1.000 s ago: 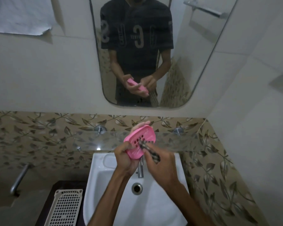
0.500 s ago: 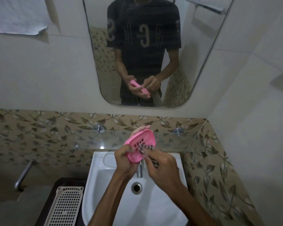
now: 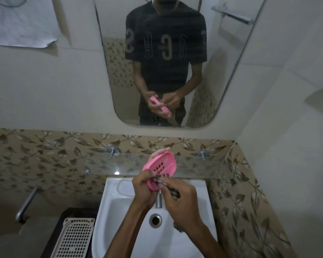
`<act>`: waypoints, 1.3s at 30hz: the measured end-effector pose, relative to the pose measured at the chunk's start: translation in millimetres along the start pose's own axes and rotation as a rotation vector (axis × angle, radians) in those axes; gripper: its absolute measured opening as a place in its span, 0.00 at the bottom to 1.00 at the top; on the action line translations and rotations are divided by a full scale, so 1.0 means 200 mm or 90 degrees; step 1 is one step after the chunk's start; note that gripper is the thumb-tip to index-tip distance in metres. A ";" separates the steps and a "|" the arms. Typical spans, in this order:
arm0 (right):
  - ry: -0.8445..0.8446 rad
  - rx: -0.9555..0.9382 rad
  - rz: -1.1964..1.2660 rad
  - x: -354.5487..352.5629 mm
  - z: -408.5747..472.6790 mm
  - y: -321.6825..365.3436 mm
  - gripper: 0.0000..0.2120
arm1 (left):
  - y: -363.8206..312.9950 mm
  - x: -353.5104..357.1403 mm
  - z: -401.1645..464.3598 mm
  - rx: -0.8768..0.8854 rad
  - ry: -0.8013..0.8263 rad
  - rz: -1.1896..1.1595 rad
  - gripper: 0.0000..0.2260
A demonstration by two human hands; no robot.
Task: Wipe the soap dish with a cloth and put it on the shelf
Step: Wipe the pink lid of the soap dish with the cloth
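Note:
A pink oval soap dish (image 3: 163, 165) with drain slots is held tilted above the sink, its inside facing me. My left hand (image 3: 145, 190) grips its near-left end, with fingertips showing behind its far rim. My right hand (image 3: 183, 205) holds a dark checked cloth (image 3: 171, 190) and presses it against the dish's near inner face. Most of the cloth is hidden in my fist. The glass shelf (image 3: 203, 167) runs along the wall just behind the dish, on two metal pegs.
A white sink (image 3: 119, 211) with a drain (image 3: 155, 219) and a tap (image 3: 158, 201) lies below my hands. A white perforated basket (image 3: 74, 239) stands at the left. A mirror (image 3: 166, 62) hangs above, and a metal handle (image 3: 26, 203) sticks out at far left.
My right hand with the cloth has slid toward me, from the middle of the dish to its near end. The dish stays in my left hand.

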State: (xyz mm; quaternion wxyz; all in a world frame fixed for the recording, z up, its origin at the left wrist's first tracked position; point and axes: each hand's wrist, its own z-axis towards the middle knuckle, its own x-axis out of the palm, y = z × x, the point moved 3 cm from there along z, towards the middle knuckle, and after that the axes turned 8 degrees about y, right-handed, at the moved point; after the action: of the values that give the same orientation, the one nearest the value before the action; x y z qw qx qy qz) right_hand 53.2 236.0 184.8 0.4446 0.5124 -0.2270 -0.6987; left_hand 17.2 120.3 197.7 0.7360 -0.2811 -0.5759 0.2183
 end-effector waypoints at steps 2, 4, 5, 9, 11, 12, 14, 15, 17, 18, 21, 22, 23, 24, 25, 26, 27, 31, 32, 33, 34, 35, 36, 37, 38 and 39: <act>-0.035 0.094 0.066 -0.01 0.02 -0.03 0.20 | 0.00 0.01 -0.01 0.002 0.004 0.001 0.32; -0.005 0.027 0.052 0.02 0.01 -0.01 0.19 | -0.01 -0.01 -0.01 0.005 -0.018 -0.035 0.31; 0.022 -0.028 0.027 0.03 -0.01 0.02 0.19 | -0.01 -0.02 -0.02 0.002 -0.022 -0.053 0.30; -0.038 0.067 0.065 0.01 0.05 -0.03 0.20 | -0.02 -0.02 -0.02 0.000 -0.036 -0.066 0.30; -0.011 0.006 0.046 0.02 0.04 0.00 0.18 | -0.03 -0.03 -0.02 -0.003 -0.049 -0.089 0.30; 0.014 -0.037 0.032 0.03 0.02 0.03 0.16 | -0.03 -0.04 -0.01 -0.012 -0.062 -0.104 0.30; 0.017 0.008 0.061 0.03 0.03 0.03 0.14 | -0.03 -0.06 -0.01 -0.017 -0.078 -0.093 0.33; 0.002 0.073 0.109 0.03 0.04 0.02 0.17 | -0.03 -0.05 0.00 -0.011 -0.076 -0.074 0.35; 0.003 0.112 0.157 0.05 0.02 0.03 0.19 | -0.03 -0.04 0.00 -0.001 -0.062 -0.055 0.36; 0.023 0.099 0.163 0.06 0.00 0.05 0.18 | -0.03 -0.05 0.00 -0.011 -0.067 -0.056 0.34; 0.024 0.127 0.208 0.07 -0.01 0.06 0.16 | -0.02 -0.07 0.00 -0.030 -0.059 -0.031 0.32; 0.005 0.172 0.252 0.05 0.01 0.04 0.17 | -0.02 -0.06 0.00 -0.028 -0.057 -0.018 0.34; -0.005 0.212 0.290 0.04 0.02 0.02 0.17 | -0.01 -0.06 -0.01 -0.030 -0.060 -0.007 0.35; -0.002 0.234 0.314 0.04 0.03 0.00 0.17 | -0.01 -0.06 -0.01 -0.032 -0.068 0.000 0.35; 0.010 0.243 0.321 0.04 0.04 -0.01 0.17 | 0.00 -0.06 -0.02 -0.042 -0.080 0.001 0.33; 0.021 0.252 0.318 0.05 0.04 -0.01 0.16 | 0.01 -0.07 -0.03 -0.064 -0.091 0.005 0.30; 0.023 0.267 0.312 0.05 0.04 -0.03 0.14 | 0.02 -0.09 -0.05 -0.086 -0.099 0.023 0.27; 0.004 0.431 0.451 0.05 0.06 -0.10 0.05 | 0.06 -0.12 -0.11 -0.127 -0.110 0.176 0.24; 0.001 0.465 0.492 0.06 0.06 -0.11 0.04 | 0.06 -0.12 -0.11 -0.129 -0.112 0.198 0.26; -0.008 0.487 0.517 0.06 0.06 -0.11 0.04 | 0.06 -0.12 -0.11 -0.135 -0.114 0.201 0.29; -0.020 0.502 0.535 0.07 0.06 -0.12 0.04 | 0.06 -0.13 -0.11 -0.146 -0.114 0.194 0.32; -0.031 0.506 0.548 0.07 0.06 -0.12 0.04 | 0.06 -0.13 -0.10 -0.156 -0.113 0.177 0.35; -0.039 0.502 0.551 0.07 0.06 -0.11 0.04 | 0.05 -0.13 -0.10 -0.164 -0.113 0.143 0.38; -0.041 0.488 0.544 0.06 0.07 -0.11 0.04 | 0.04 -0.13 -0.09 -0.168 -0.110 0.097 0.38; -0.037 0.469 0.527 0.06 0.07 -0.10 0.04 | 0.02 -0.14 -0.09 -0.165 -0.107 0.052 0.35; -0.034 0.445 0.504 0.05 0.08 -0.09 0.04 | 0.00 -0.14 -0.09 -0.161 -0.104 0.013 0.31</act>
State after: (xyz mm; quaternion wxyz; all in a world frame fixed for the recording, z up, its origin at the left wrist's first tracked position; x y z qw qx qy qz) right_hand 30.3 233.6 171.4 0.4714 0.4872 -0.6336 -0.3728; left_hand 27.1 98.4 173.9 0.6434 -0.3586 -0.6537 0.1735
